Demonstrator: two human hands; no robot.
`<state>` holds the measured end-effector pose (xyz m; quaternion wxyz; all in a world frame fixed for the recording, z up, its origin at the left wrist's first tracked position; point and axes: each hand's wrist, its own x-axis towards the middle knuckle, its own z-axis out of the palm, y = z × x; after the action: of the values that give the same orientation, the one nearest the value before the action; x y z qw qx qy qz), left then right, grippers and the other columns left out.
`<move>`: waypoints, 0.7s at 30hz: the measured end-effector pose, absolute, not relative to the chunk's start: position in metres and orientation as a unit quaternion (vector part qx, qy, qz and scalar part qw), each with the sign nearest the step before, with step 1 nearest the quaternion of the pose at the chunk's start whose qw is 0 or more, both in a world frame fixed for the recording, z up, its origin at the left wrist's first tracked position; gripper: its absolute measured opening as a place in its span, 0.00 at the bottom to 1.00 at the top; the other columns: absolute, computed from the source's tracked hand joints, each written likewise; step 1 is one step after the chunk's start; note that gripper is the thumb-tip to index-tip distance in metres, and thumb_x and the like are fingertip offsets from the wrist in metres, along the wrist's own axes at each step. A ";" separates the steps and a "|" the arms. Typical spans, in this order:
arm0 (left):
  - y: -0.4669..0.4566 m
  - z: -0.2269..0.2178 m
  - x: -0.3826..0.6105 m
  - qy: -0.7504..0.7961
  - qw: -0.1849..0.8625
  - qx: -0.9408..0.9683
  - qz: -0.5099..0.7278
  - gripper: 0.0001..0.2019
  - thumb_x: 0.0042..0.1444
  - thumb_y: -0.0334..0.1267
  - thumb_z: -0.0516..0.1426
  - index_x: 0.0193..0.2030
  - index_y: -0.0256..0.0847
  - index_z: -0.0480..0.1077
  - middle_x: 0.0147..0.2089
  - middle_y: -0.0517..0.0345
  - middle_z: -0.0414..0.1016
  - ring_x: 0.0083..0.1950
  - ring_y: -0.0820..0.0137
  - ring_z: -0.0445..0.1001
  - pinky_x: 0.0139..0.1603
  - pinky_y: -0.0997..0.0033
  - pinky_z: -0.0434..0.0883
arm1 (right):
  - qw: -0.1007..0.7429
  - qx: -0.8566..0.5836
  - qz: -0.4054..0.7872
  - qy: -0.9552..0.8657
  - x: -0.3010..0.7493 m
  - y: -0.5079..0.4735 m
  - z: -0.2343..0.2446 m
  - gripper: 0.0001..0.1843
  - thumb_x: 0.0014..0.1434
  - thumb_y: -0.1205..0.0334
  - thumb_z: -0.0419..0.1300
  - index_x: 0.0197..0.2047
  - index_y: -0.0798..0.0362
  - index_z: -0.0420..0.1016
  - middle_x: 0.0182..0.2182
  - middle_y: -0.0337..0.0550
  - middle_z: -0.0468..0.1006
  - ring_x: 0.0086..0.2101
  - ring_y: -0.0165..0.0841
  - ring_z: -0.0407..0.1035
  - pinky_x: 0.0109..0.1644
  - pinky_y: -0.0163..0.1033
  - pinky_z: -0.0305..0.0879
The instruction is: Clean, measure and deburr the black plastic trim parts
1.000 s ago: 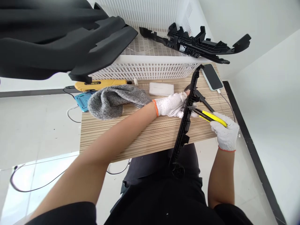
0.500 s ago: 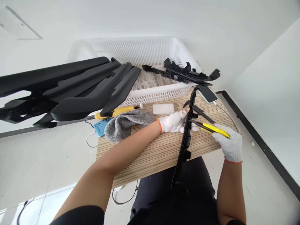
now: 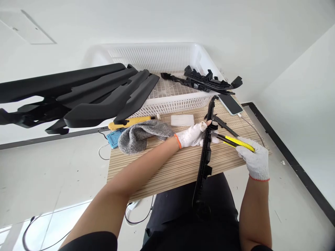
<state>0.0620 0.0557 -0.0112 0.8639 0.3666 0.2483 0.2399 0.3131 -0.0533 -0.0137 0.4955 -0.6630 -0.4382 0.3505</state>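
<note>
Since the earlier frame the trim strip (image 3: 205,157) has swung, its far end shifted left; it stands tilted over the counter (image 3: 162,167) near edge. Left hand (image 3: 193,136) is closed around it. Right hand (image 3: 255,161) is closed on the utility knife (image 3: 237,141), blade touching the strip, so cutting appears under way.

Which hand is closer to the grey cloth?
Left. The left hand lies just beside the grey cloth; the right hand, holding the yellow knife, is farther off, past the black part.
</note>
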 end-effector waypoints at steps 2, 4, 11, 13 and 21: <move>0.051 -0.010 0.060 0.255 0.854 0.384 0.241 0.34 0.62 0.60 0.60 0.67 0.41 0.61 0.51 0.42 0.79 0.39 0.59 0.86 0.18 0.80 0.68 | 0.495 -0.659 0.362 -0.436 0.313 -0.053 -0.014 0.24 0.43 0.57 0.77 0.46 0.49 0.87 0.29 0.38 0.80 0.24 0.29 0.68 0.26 0.35 0.68; 0.049 -0.010 0.059 0.271 0.847 0.394 0.234 0.36 0.60 0.62 0.61 0.65 0.40 0.63 0.49 0.41 0.81 0.37 0.60 0.86 0.18 0.81 0.66 | 0.508 -0.650 0.369 -0.428 0.314 -0.054 -0.014 0.23 0.42 0.58 0.78 0.45 0.48 0.87 0.28 0.38 0.80 0.23 0.29 0.68 0.25 0.36 0.67; 0.051 -0.011 0.056 0.227 0.858 0.397 0.233 0.56 0.32 0.75 0.69 0.61 0.38 0.65 0.47 0.36 0.82 0.39 0.50 0.86 0.15 0.81 0.61 | 0.567 -0.621 0.373 -0.391 0.320 -0.055 -0.017 0.21 0.40 0.59 0.77 0.41 0.47 0.88 0.27 0.39 0.79 0.21 0.29 0.64 0.22 0.37 0.62; 0.052 -0.009 0.054 0.220 0.866 0.393 0.218 0.52 0.35 0.72 0.70 0.59 0.37 0.67 0.48 0.35 0.82 0.41 0.51 0.85 0.18 0.81 0.64 | 0.573 -0.620 0.373 -0.385 0.320 -0.054 -0.017 0.21 0.40 0.59 0.77 0.42 0.48 0.87 0.26 0.38 0.79 0.20 0.29 0.64 0.22 0.37 0.61; 0.056 -0.002 0.059 0.257 0.895 0.318 0.181 0.17 0.62 0.50 0.59 0.47 0.37 0.68 0.39 0.51 0.77 0.33 0.64 0.83 0.16 0.80 0.65 | 0.610 -0.614 0.350 -0.359 0.312 -0.046 -0.013 0.18 0.44 0.62 0.73 0.42 0.48 0.85 0.23 0.34 0.72 0.19 0.26 0.60 0.21 0.36 0.59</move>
<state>0.0590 0.0556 -0.0022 0.8945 0.3181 0.2566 0.1811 0.3121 -0.0455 -0.0128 0.6102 -0.6137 -0.3587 0.3497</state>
